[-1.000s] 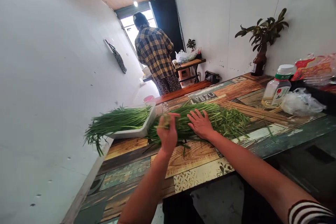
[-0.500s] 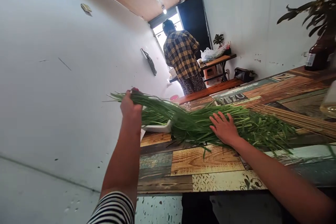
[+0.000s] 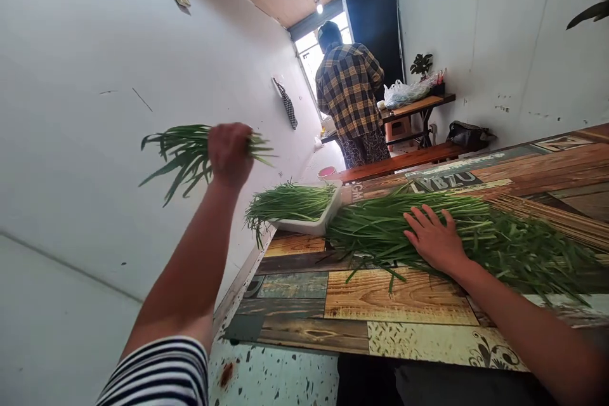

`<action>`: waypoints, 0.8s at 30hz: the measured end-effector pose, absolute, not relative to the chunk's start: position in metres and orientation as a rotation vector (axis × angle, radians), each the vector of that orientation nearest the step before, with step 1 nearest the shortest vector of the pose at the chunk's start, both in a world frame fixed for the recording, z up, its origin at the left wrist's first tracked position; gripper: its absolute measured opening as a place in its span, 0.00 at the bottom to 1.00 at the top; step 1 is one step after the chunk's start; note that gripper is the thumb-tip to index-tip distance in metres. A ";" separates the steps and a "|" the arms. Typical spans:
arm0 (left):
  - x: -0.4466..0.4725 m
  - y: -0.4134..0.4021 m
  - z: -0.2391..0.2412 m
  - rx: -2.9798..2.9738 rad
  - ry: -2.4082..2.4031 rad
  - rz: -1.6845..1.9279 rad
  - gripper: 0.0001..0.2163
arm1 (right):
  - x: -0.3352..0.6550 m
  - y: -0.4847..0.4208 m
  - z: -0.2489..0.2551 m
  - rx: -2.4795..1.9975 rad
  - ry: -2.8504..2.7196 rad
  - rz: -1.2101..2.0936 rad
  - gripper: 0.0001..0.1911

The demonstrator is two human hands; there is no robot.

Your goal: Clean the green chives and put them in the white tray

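My left hand (image 3: pixel 230 153) is raised out to the left, off the table, closed round a small bunch of green chives (image 3: pixel 183 151) whose leaves stick out to the left. My right hand (image 3: pixel 434 239) lies flat with fingers spread on a long pile of chives (image 3: pixel 480 238) on the patterned wooden table (image 3: pixel 380 301). A white tray (image 3: pixel 311 223) at the table's far left corner holds more chives (image 3: pixel 285 200), their tips hanging over its edge.
A person in a plaid shirt (image 3: pixel 349 98) stands with their back to me at the end of the room. A wooden bench (image 3: pixel 404 162) and a small table with plastic bags (image 3: pixel 409 94) lie beyond. A white wall (image 3: pixel 85 76) runs along the left.
My left hand pulled a bunch of chives out of the pile and lifted it up and left, past the tray. My right hand stayed pressed on the pile. The view swung left.
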State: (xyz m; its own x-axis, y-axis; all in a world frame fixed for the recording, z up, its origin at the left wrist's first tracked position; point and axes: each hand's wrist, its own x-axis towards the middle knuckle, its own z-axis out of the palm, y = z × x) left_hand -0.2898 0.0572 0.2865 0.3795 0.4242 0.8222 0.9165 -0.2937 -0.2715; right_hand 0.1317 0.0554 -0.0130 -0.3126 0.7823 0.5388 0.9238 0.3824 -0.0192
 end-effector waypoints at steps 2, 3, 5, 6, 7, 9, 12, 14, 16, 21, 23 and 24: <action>-0.294 0.071 0.270 -1.831 -1.094 -0.597 0.07 | 0.132 0.054 -0.010 -1.466 -2.195 -0.404 0.25; -0.298 0.079 0.263 -1.820 -1.072 -0.512 0.08 | 0.132 0.053 -0.009 -1.471 -2.194 -0.406 0.25; -0.305 0.095 0.248 -1.842 -1.067 -0.391 0.09 | 0.132 0.052 -0.007 -1.476 -2.187 -0.413 0.25; -0.308 0.103 0.239 -1.875 -1.082 -0.349 0.10 | 0.132 0.051 -0.006 -1.477 -2.183 -0.414 0.24; -0.311 0.110 0.228 -1.922 -1.108 -0.315 0.10 | 0.132 0.052 -0.006 -1.478 -2.178 -0.414 0.24; -0.311 0.123 0.201 -2.054 -1.204 -0.280 0.10 | 0.132 0.053 -0.007 -1.480 -2.163 -0.411 0.24; -0.301 0.136 0.148 -2.251 -1.484 -0.394 0.10 | 0.131 0.054 -0.008 -1.483 -2.137 -0.415 0.25; -0.292 0.141 0.116 -2.301 -1.627 -0.498 0.11 | 0.130 0.054 -0.007 -1.481 -2.135 -0.423 0.25; -0.287 0.142 0.091 -2.319 -1.679 -0.529 0.13 | 0.130 0.053 -0.006 -1.482 -2.142 -0.426 0.25; -0.289 0.137 0.075 -2.405 -1.704 -0.511 0.21 | 0.130 0.052 -0.004 -1.452 -2.161 -0.419 0.23; -0.292 0.134 0.079 -2.473 -1.702 -0.430 0.29 | 0.130 0.053 -0.005 -1.447 -2.159 -0.413 0.23; -0.292 0.132 0.081 -2.497 -1.709 -0.382 0.33 | 0.129 0.054 -0.006 -1.450 -2.160 -0.407 0.23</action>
State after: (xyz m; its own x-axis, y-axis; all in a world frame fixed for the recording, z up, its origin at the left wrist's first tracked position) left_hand -0.2920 0.1319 0.0813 0.3423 0.9040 0.2561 0.9270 -0.3694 0.0648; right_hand 0.1295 0.0536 -0.0055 -0.3051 0.7712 0.5588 0.9217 0.3867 -0.0304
